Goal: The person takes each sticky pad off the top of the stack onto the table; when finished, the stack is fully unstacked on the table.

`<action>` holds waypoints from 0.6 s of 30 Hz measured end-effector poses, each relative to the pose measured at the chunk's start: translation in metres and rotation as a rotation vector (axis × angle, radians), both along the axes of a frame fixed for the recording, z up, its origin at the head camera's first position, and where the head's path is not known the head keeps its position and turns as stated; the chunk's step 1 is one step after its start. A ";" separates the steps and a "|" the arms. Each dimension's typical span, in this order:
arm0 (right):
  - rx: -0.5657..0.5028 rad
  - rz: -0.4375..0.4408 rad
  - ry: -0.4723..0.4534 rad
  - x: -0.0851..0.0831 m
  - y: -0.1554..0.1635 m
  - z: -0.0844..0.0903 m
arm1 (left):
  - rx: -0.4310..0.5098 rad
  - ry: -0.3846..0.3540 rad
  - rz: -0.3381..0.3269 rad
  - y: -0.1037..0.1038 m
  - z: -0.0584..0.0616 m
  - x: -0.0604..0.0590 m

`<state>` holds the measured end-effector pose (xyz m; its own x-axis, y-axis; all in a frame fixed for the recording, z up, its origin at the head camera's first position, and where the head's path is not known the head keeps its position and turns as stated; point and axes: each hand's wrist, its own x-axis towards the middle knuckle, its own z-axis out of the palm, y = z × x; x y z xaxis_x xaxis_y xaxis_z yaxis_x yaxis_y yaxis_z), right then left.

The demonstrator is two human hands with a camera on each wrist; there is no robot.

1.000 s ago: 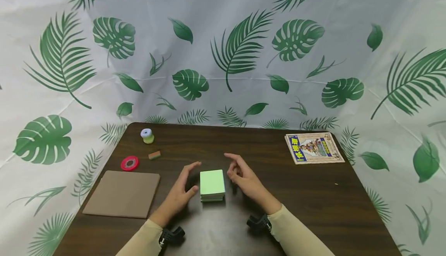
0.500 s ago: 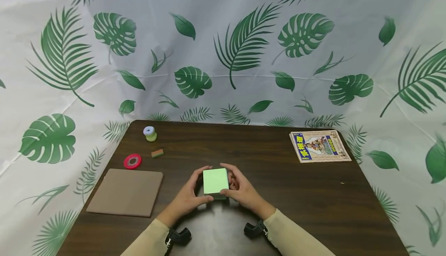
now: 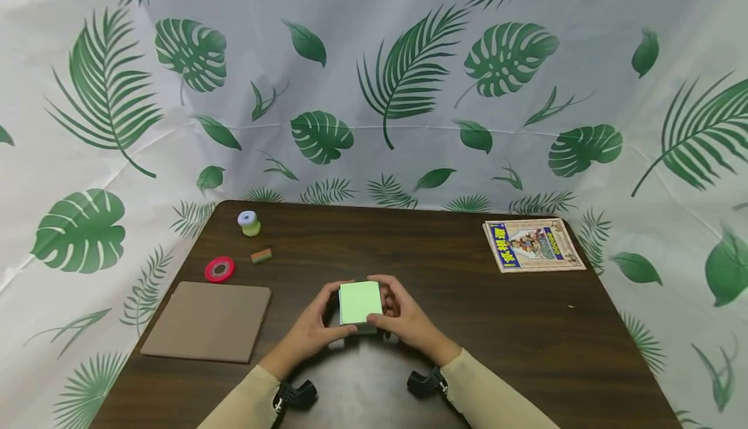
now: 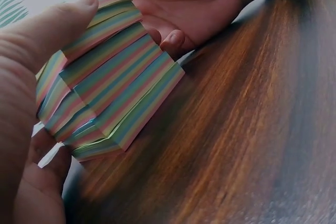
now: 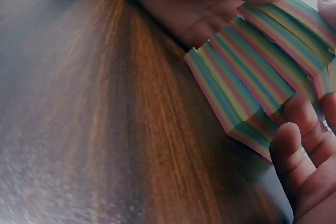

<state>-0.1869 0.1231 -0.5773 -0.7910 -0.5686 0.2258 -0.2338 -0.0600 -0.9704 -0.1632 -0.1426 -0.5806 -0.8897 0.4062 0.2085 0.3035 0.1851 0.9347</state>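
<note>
A thick stack of sticky notes (image 3: 360, 302), pale green on top, stands between both hands at the middle of the table. Its sides show stripes of pink, yellow, green and blue, and in the left wrist view the layers (image 4: 115, 77) sit unevenly, some jutting out. My left hand (image 3: 315, 326) holds the stack's left side, thumb along the near side and fingers round the far side. From the right, my right hand (image 3: 411, 322) grips it, thumb at the near right corner. Its curled lower fingers (image 5: 302, 150) show beside the striped edges in the right wrist view.
On the left lie a brown board (image 3: 207, 322), a red tape roll (image 3: 211, 275) and a small orange-green block (image 3: 261, 256). A white and yellow-green spool-shaped object (image 3: 249, 224) stands behind them. Printed booklets (image 3: 534, 245) lie at back right. A leaf-patterned cloth (image 3: 409, 176) hangs behind the table.
Both hands stood apart on either side of the stack a second ago; they have closed in and taken hold of it. Over the last half second they have barely moved.
</note>
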 end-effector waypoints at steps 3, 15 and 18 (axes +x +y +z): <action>-0.023 0.002 -0.015 -0.004 0.003 0.000 | -0.017 -0.005 0.013 0.002 0.003 -0.003; -0.158 -0.025 0.001 -0.011 0.009 -0.006 | -0.046 0.011 0.040 0.000 -0.002 0.000; -0.181 -0.106 0.015 -0.013 0.015 -0.006 | -0.028 0.019 0.030 0.001 -0.003 0.000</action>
